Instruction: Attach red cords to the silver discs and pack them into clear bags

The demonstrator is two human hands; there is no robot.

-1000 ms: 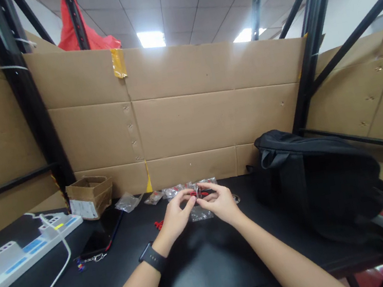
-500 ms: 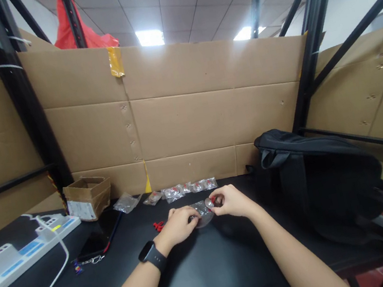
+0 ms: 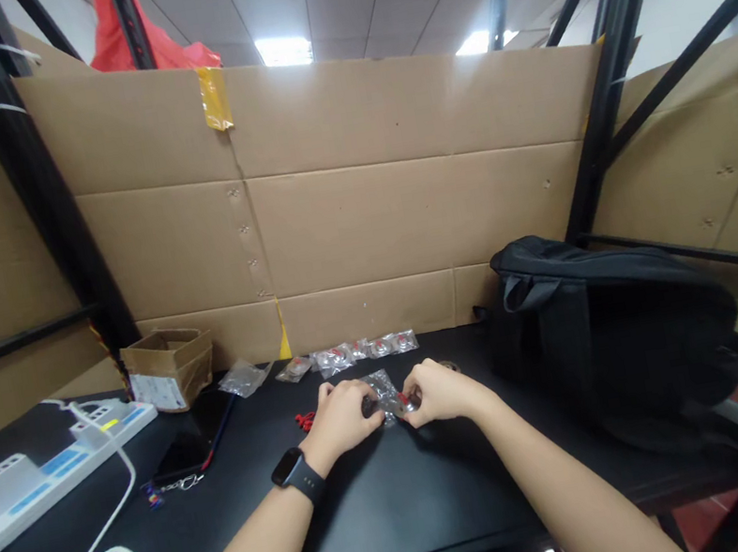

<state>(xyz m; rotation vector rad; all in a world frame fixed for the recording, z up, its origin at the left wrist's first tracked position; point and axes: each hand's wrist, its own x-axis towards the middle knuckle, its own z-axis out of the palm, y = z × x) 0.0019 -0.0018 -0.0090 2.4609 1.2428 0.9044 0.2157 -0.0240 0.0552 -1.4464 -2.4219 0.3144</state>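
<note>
Clear packet now pinched lower, left hand, right hand drawn closer

small clear plastic bag, red item inside, crumpled, on black table.

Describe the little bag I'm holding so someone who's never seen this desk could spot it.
On the black desk, in front of the cardboard wall, the left hand and right hand meet. Between them is a small clear bag with something red inside. The other bags lie in a row behind, untouched.
</note>
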